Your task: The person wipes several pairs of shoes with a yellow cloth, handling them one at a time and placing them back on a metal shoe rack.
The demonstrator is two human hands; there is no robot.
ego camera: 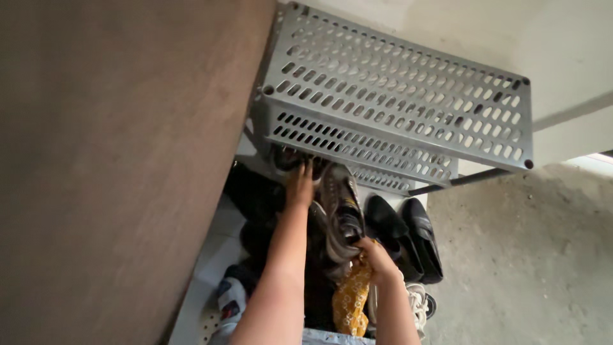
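Reaching forward from the bottom of the view, both bare forearms stretch toward a grey perforated metal shoe rack (396, 89). The left hand (299, 185) is extended furthest, fingers spread and laid against the toe end of a worn grey-and-black sneaker (341, 214), just under the edge of the rack's second shelf; whether those fingers actually close on the shoe is hard to tell in the shadow there. The right hand (377, 259) sits lower and nearer, fingers curled shut around the sneaker's heel end, together with a piece of yellow patterned cloth (351, 297) bunched beneath it. The sneaker's long axis runs from the right hand up and slightly left toward the rack, toe pointing into the shelf, its side with dark stripes facing up. Just to its right a pair of black slip-on shoes (408, 233) lies on the lower shelf, and a white sneaker (418, 300) shows below them.
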